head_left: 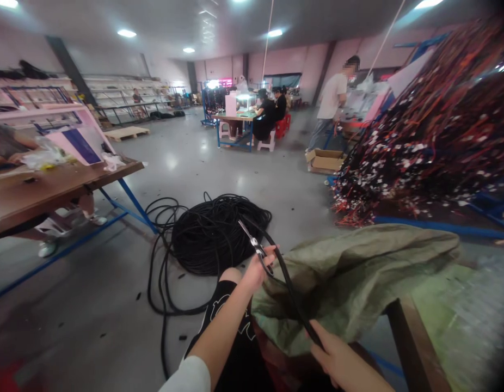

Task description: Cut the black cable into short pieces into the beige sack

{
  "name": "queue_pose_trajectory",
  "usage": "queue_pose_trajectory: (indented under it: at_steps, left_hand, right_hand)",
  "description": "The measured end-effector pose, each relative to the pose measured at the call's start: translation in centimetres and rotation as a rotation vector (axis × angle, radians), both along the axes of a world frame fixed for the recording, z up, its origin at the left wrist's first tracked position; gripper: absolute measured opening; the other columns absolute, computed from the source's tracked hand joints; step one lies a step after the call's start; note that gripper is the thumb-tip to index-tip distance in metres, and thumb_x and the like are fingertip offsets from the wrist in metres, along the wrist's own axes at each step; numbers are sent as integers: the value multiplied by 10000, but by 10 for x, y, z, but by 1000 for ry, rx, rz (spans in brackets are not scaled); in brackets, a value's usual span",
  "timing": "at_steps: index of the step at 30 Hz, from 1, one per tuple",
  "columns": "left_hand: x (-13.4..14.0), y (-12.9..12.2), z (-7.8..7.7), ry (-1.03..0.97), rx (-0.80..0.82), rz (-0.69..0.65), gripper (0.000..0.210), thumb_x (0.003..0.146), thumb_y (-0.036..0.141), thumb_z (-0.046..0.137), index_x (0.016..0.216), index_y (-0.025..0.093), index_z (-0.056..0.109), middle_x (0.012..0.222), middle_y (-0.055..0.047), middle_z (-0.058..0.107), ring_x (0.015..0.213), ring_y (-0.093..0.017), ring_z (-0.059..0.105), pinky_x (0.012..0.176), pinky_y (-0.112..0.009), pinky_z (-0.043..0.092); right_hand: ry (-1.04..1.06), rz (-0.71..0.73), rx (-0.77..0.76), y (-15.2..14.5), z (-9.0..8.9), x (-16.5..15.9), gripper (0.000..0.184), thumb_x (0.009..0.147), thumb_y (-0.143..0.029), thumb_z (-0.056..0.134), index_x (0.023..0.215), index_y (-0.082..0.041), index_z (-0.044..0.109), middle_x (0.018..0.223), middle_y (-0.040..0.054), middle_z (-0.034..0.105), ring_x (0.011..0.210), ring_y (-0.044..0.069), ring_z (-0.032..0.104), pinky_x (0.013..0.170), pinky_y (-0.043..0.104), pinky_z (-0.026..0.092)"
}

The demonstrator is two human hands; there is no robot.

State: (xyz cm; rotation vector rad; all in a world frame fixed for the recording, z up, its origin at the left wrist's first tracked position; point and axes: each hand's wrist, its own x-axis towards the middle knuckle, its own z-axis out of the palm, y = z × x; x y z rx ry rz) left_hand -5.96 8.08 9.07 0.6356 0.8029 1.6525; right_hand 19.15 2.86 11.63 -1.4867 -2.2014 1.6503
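My left hand (257,270) is closed around the handles of a pair of scissors (255,243), whose blades point up and away from me. Just right of them runs a thick black cable (290,286), which passes close by the left fingers. Lower down, my right hand (323,348) grips this cable, thumb along it. A large coil of black cable (211,234) lies on the floor beyond my knees, with loose loops spilling to its left. Beside the right hand, a crumpled green woven sack (358,261) spreads out.
On the left stands a brown-topped table (64,188) with blue legs, a person seated at it. Bundled wires (431,147) hang on a blue rack at right, near an open cardboard box (325,160). Other people work at a farther table (235,116). Small black scraps dot the floor.
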Motion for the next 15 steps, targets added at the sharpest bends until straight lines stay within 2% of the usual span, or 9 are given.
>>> queue_pose_trajectory:
  at_steps: [4,7,10,12,13,15]
  left_hand:
    - [-2,-2,5,126,-70,152,288,672,315,805,828,127,651,945,-112,690,978,-244,627,877,-349,417]
    - [17,-13,2,133,-98,171,300,655,325,814,732,150,583,835,-79,682,917,-239,646,857,-353,431]
    - [50,-31,-4,126,-94,52,325,640,350,822,743,163,577,879,-97,692,894,-244,651,833,-366,452]
    - [69,-40,-9,125,-77,-52,330,639,380,819,756,167,596,885,-107,692,869,-246,653,802,-369,469]
    - [74,-43,-12,138,-62,-101,330,643,395,814,763,167,608,874,-108,691,847,-242,653,781,-366,476]
    - [74,-46,-19,191,-32,-202,342,657,429,799,786,161,630,835,-99,684,774,-220,647,725,-344,482]
  right_hand:
    - [35,26,-28,7,-2,5,200,799,-344,498,950,-215,520,597,-33,519,449,126,486,414,211,350]
    - [129,-89,-42,13,-1,0,313,770,-391,554,1028,-220,506,589,-54,500,501,129,512,473,215,375]
    - [267,-258,-83,17,2,-14,502,743,-503,593,1145,-231,465,672,-43,544,518,132,533,482,223,399]
    - [291,-330,-110,20,4,-22,532,761,-594,546,1145,-232,476,705,-28,564,511,141,540,477,239,415]
    - [279,-334,-83,23,5,-22,519,780,-628,508,1109,-226,502,700,-21,567,522,153,548,487,253,429]
    - [229,-300,79,28,6,-18,481,822,-652,446,993,-217,559,708,7,590,620,195,590,576,300,474]
